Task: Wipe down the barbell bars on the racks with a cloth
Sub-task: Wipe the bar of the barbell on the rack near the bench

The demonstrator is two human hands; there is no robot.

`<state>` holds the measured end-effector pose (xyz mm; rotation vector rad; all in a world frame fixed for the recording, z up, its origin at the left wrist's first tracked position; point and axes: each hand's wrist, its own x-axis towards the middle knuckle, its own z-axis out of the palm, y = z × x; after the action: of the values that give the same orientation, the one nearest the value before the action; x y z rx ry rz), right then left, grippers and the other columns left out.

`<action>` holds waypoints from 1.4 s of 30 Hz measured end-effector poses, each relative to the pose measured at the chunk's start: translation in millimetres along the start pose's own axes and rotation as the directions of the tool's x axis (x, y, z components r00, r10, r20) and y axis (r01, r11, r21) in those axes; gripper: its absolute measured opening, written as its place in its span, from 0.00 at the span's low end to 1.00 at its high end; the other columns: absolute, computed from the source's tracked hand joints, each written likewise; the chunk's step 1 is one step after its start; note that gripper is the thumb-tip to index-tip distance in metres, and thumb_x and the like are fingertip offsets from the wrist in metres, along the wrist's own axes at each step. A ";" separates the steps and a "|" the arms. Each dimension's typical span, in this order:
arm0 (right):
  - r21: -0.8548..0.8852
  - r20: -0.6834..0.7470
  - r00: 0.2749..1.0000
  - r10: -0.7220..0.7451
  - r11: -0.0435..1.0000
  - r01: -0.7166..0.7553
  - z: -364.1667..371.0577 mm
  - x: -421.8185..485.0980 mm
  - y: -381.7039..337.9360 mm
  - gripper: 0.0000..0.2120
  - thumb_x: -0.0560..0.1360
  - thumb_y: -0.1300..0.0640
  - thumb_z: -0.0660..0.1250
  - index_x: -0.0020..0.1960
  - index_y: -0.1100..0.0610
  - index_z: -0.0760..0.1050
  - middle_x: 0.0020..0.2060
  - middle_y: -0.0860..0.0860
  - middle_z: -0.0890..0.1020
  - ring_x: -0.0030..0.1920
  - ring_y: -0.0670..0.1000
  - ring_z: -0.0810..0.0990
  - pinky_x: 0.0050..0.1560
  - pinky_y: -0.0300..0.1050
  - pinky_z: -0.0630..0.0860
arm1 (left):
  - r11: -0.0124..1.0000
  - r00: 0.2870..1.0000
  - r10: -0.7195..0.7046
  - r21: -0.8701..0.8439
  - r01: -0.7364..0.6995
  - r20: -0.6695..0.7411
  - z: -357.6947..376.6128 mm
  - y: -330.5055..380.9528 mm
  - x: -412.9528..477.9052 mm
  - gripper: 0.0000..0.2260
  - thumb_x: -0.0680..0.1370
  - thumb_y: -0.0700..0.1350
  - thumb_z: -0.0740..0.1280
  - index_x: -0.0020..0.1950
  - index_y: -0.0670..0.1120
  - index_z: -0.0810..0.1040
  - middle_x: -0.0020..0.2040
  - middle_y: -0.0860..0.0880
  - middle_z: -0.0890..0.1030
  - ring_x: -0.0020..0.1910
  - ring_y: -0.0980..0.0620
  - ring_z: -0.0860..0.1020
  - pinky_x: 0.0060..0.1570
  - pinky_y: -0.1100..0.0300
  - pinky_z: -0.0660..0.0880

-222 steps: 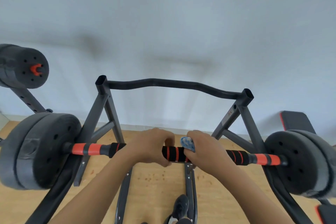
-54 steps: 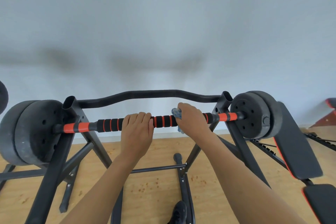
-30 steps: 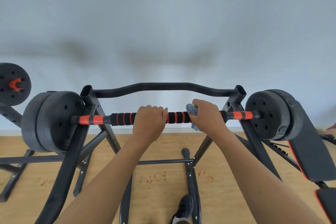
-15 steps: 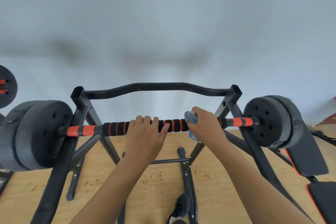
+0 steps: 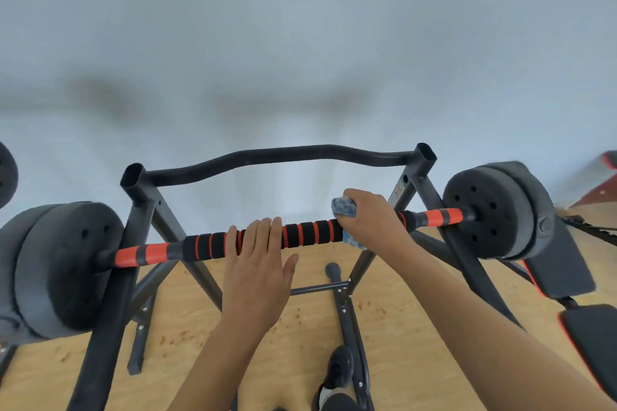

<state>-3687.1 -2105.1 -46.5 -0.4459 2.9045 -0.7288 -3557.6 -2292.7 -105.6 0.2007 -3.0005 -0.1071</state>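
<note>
Blue-and-white cloth (image 5: 344, 207) is bunched in the right hand (image 5: 370, 220), whose fingers curl round it and the bar (image 5: 310, 233) together. One tuft pokes out on the thumb side, and another hangs under the bar just below the fist. That fist sits at the right end of the black foam sleeve with its orange rings.

Leftward along the foam, apart from the cloth, the left hand (image 5: 257, 274) lies flat. Its straight fingers (image 5: 267, 230) rest over the top of the bar and its thumb is splayed out to the side, clasping nothing.

Beyond each hand the bar changes to orange-and-black bands and lies across a black rack (image 5: 140, 197). A wavy crossbar (image 5: 277, 157) joins the upright tops behind the hands. Outside the uprights, grey weights cap both ends: the left plates (image 5: 66, 267) and the right plates (image 5: 490, 210).

Farther right of the gripping hand stands a black bench (image 5: 561, 267) with red trim. Below the hands are a wooden floor (image 5: 200, 337) and a dark shoe (image 5: 339, 369), just beside the rack's base rail.
</note>
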 end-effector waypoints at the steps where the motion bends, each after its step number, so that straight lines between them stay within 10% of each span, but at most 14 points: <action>1: 0.000 -0.003 1.000 0.002 1.000 -0.002 1.0 -6.1 1.4 0.08 0.78 0.54 0.66 0.42 0.53 0.69 0.33 0.46 0.73 0.34 0.45 0.73 0.40 0.40 0.68 | 1.000 1.000 -0.004 -0.003 0.004 -0.008 -3.9 -0.4 -0.9 0.27 0.85 0.60 0.50 0.75 0.46 0.71 0.67 0.48 0.77 0.69 0.44 0.73 0.76 0.40 0.62; 11: -0.016 -0.074 0.997 -0.016 1.000 0.015 2.7 -31.9 7.4 0.07 0.78 0.50 0.69 0.46 0.51 0.73 0.38 0.45 0.78 0.40 0.47 0.79 0.44 0.42 0.78 | 0.998 0.996 0.048 -0.032 -0.050 -0.077 0.0 0.5 5.9 0.25 0.87 0.61 0.47 0.62 0.46 0.76 0.51 0.50 0.77 0.50 0.46 0.73 0.62 0.48 0.70; 21: -0.012 -0.020 1.000 -0.003 1.000 0.003 0.4 -32.9 6.3 0.07 0.79 0.49 0.69 0.50 0.48 0.71 0.42 0.45 0.77 0.43 0.46 0.78 0.46 0.38 0.74 | 0.991 0.989 0.044 -0.118 -0.061 -0.139 12.0 2.5 -38.1 0.32 0.78 0.46 0.71 0.80 0.43 0.66 0.75 0.45 0.72 0.77 0.43 0.68 0.79 0.40 0.61; 29: -0.028 0.018 1.000 0.021 0.999 -0.020 -3.7 -56.8 12.2 0.08 0.79 0.49 0.68 0.48 0.52 0.72 0.38 0.46 0.78 0.39 0.47 0.81 0.45 0.48 0.84 | 0.909 0.984 -0.034 -0.416 -0.043 -0.176 -21.4 12.2 -20.4 0.08 0.82 0.53 0.63 0.56 0.52 0.78 0.51 0.57 0.79 0.50 0.56 0.75 0.54 0.55 0.78; 36: -0.005 0.021 1.000 -0.012 1.000 0.012 -6.2 -59.8 13.6 0.08 0.78 0.49 0.69 0.47 0.52 0.73 0.37 0.46 0.79 0.38 0.47 0.81 0.42 0.47 0.83 | 0.894 0.972 0.030 -0.428 -0.131 -0.235 -4.2 25.0 -36.9 0.15 0.84 0.49 0.66 0.70 0.49 0.80 0.65 0.55 0.81 0.66 0.56 0.76 0.76 0.57 0.64; 42: 0.057 0.069 0.998 0.004 0.998 -0.008 -8.4 -62.3 10.0 0.09 0.78 0.50 0.68 0.45 0.55 0.74 0.37 0.49 0.79 0.39 0.50 0.81 0.43 0.48 0.82 | 0.882 0.955 -0.041 -0.460 -0.103 -0.293 -10.4 27.8 -31.7 0.06 0.78 0.50 0.74 0.54 0.52 0.84 0.50 0.57 0.83 0.50 0.55 0.79 0.57 0.56 0.76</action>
<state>-3632.0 -2073.8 -41.4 -0.4466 2.8118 -0.7777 -3528.7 -2261.5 -97.1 0.1019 -2.5781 -0.7273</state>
